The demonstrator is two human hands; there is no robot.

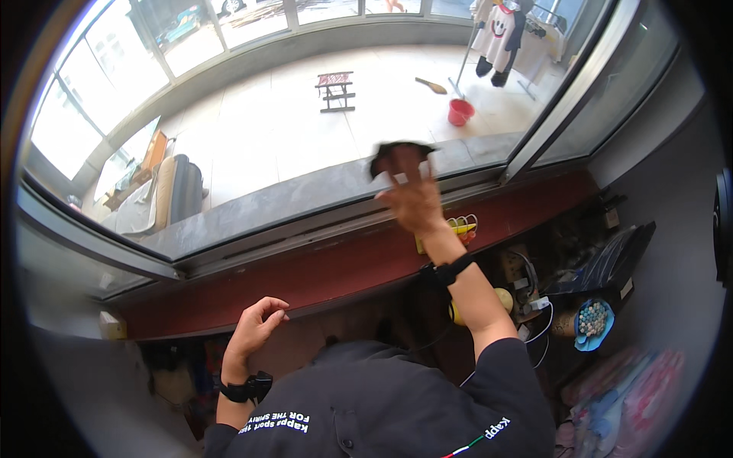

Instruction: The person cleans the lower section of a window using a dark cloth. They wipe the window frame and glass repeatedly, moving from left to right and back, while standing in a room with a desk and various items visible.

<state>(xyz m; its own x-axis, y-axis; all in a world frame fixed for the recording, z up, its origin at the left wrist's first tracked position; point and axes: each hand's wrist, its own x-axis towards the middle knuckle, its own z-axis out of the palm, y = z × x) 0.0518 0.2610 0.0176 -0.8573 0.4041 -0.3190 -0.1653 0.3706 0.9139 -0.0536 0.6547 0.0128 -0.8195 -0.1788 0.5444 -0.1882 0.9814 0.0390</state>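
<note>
My right hand (413,197) reaches forward and presses a dark cloth (385,156) against the window pane (275,154), its fingers spread over it. Both hand and cloth are blurred. Below that wrist, on the dark red window sill (343,260), stands a small yellow and white rack (461,224), partly covered by my forearm. My left hand (255,329) hovers by the sill's near edge, fingers loosely curled, with nothing in it. Each of my wrists wears a black band.
Metal window frames (532,123) flank the pane on the right. Beyond the glass are a folding stool (337,91), a red bucket (460,112) and a suitcase (183,189). At right are a white cable (550,326), a blue-wrapped bouquet (594,323) and piled fabric (635,401).
</note>
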